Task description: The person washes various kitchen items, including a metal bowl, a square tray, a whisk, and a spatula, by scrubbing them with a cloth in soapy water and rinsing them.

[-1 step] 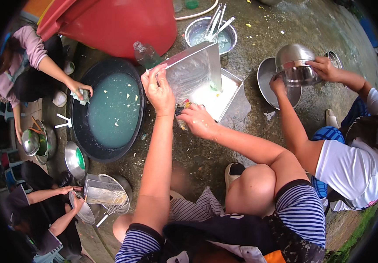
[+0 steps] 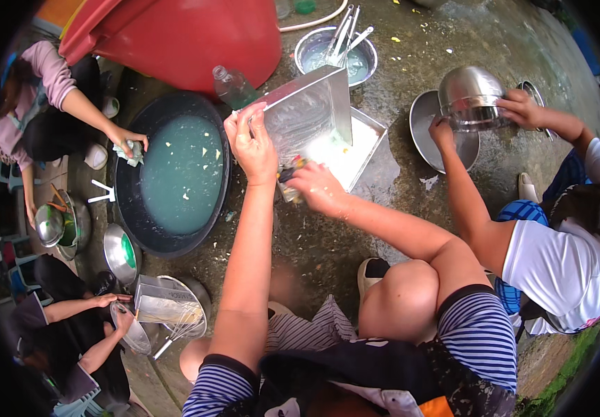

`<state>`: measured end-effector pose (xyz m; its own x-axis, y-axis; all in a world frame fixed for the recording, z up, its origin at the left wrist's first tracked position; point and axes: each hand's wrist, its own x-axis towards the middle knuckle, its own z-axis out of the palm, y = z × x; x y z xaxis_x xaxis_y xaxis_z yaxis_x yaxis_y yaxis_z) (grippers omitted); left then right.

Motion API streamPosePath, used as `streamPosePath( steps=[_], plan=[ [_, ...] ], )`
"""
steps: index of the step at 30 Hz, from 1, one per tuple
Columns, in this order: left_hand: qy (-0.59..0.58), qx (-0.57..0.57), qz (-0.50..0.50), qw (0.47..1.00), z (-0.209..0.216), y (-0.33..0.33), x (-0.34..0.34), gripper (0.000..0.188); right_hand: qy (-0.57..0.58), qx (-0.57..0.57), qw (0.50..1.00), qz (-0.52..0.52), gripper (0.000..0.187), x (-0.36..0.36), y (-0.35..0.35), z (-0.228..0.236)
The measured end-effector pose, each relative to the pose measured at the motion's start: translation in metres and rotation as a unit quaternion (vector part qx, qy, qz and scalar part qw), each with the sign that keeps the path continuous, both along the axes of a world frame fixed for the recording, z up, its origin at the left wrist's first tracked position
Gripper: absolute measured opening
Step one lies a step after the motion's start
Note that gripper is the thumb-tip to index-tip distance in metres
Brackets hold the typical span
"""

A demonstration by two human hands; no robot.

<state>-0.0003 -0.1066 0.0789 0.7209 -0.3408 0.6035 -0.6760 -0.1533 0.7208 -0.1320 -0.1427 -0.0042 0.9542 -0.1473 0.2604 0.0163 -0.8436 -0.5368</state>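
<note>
My left hand [image 2: 251, 146] grips the upper left edge of a square metal baking pan [image 2: 307, 115], which is tilted up with pale suds smeared over its inner face. My right hand [image 2: 317, 186] is closed on a small dark and yellow scrubber [image 2: 290, 171], partly hidden by the fingers, at the tilted pan's lower edge. Behind and beneath stands another rectangular metal pan [image 2: 367, 156] on the wet ground, its inside bright white.
Left lies a black basin [image 2: 127, 226] of cloudy water; a person's hand [image 2: 132, 141] holds a cloth over its rim. Behind are a red tub [image 2: 196, 42], a plastic bottle [image 2: 234, 87] and a utensil bowl [image 2: 300, 61]. At right, another person handles a steel bowl [image 2: 468, 90].
My right hand has shifted slightly to the left and up with the scrubber along the tilted pan. My left hand stays put. The person at right has turned the steel bowl slightly.
</note>
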Motion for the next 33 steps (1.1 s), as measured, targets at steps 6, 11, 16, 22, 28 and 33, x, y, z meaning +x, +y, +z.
streamPosePath(
  steps=[6,11,16,22,28,33],
  plan=[
    [0.002,-0.017,-0.007,1.000,-0.004,-0.005,0.001,0.010,0.092,-0.102,0.986,-0.096,0.013,-0.002,-0.054,-0.016],
    [-0.012,-0.022,-0.007,1.000,0.000,-0.007,-0.001,0.010,0.045,-0.057,0.997,0.031,0.026,0.005,0.006,0.015],
    [0.077,-0.035,0.016,0.996,-0.006,0.001,0.001,0.014,0.001,-0.122,0.992,-0.008,0.029,-0.015,-0.043,-0.007],
    [0.049,-0.039,0.028,0.998,-0.004,-0.004,0.000,0.014,0.033,-0.148,0.988,-0.024,0.016,-0.010,-0.030,-0.010],
    [0.019,-0.015,0.010,1.000,0.007,-0.008,0.000,0.014,-0.045,-0.161,0.986,0.010,0.017,-0.014,-0.019,-0.002],
    [0.130,-0.007,-0.015,0.991,0.011,-0.001,0.010,0.020,-0.002,-0.195,0.979,-0.050,0.006,-0.019,-0.078,-0.028]
  ],
)
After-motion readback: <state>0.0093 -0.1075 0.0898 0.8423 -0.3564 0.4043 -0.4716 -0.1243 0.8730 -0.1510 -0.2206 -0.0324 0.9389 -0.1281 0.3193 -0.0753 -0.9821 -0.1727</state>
